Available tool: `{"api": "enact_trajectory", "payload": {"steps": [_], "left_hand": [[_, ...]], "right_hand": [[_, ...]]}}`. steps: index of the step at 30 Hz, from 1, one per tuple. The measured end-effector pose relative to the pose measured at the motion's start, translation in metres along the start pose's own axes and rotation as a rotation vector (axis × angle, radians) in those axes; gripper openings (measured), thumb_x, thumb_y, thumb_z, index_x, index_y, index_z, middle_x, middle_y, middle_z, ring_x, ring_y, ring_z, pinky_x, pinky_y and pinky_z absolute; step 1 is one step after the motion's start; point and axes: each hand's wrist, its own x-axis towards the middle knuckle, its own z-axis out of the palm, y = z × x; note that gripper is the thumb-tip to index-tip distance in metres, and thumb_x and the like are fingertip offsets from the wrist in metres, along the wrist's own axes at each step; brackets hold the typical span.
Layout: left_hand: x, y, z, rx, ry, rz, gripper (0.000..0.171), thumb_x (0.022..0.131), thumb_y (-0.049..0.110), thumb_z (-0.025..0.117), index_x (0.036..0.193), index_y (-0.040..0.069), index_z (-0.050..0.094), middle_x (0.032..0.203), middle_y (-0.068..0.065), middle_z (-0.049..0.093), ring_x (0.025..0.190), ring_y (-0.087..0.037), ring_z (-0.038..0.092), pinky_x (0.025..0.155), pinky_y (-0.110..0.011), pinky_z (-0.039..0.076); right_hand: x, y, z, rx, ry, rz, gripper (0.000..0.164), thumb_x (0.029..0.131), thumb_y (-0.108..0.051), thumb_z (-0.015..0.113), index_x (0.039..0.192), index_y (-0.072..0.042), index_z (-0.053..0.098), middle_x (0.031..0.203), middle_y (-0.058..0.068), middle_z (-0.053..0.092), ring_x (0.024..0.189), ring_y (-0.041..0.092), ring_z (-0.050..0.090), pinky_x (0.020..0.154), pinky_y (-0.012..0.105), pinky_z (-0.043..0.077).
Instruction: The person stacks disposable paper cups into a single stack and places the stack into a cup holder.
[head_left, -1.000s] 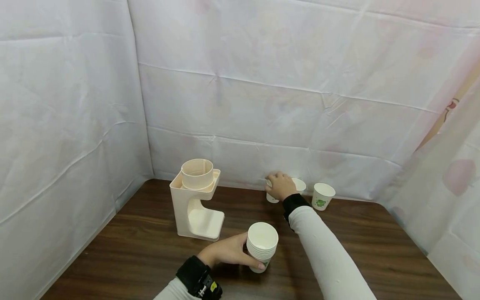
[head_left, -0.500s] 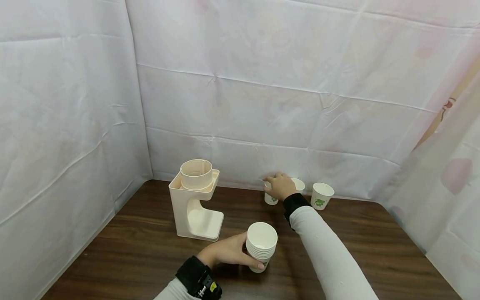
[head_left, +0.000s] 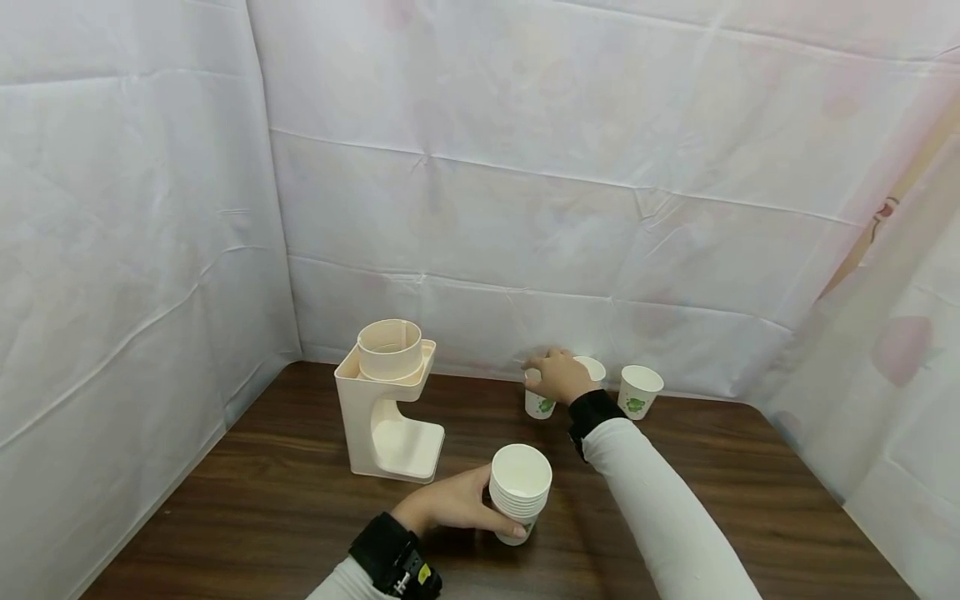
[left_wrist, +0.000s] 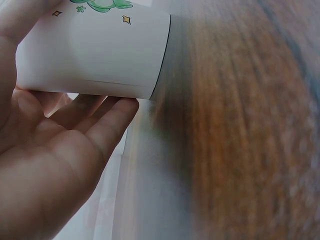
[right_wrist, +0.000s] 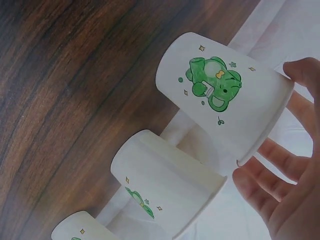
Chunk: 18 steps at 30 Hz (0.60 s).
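My left hand (head_left: 468, 502) grips a stack of nested white paper cups (head_left: 521, 473), upright near the front of the table. In the left wrist view, the stack's lowest cup (left_wrist: 100, 55) shows a green cartoon print, thumb and fingers on either side. Farther back, my right hand (head_left: 558, 377) holds a single paper cup (head_left: 538, 406) by its rim. The right wrist view shows that cup (right_wrist: 220, 95) with a green elephant print, thumb on one side of the rim and fingers round the other. Two more paper cups, a middle one (right_wrist: 165, 185) and a right one (head_left: 640, 392), stand beside it.
A cream plastic stand (head_left: 367, 425) with a round cylinder (head_left: 390, 354) on top and an open base plate stands at the left. White cloth walls (head_left: 480, 208) close off the back and left of the dark wooden table (head_left: 247, 500).
The cup in my right hand has come slightly toward me, away from the back wall. My left hand and its stack stay in place; the head view has shifted a little.
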Motion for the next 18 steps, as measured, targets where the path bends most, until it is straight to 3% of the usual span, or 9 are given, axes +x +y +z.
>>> {"api": "enact_trajectory", "payload": {"steps": [11,18], "left_hand": [[0.002,0.000,0.000,0.007,-0.012,0.017,0.071,0.082,0.019,0.085,0.142,0.021,0.046,0.123,0.008,0.062,0.117,-0.011,0.056,0.100,-0.031,0.041],[0.002,-0.001,0.001,-0.002,-0.010,0.025,0.071,0.082,0.019,0.085,0.141,0.021,0.046,0.124,0.008,0.062,0.117,-0.011,0.056,0.101,-0.031,0.040]], "right_hand": [[-0.014,0.006,-0.006,0.102,-0.072,-0.070,0.038,0.094,-0.030,0.069,0.129,-0.014,0.066,0.126,0.023,0.058,0.117,0.040,0.054,0.091,0.054,0.049],[-0.027,0.003,-0.009,0.096,-0.112,-0.043,0.037,0.094,-0.035,0.068,0.128,-0.021,0.065,0.128,0.020,0.057,0.111,0.033,0.057,0.085,0.051,0.051]]}}
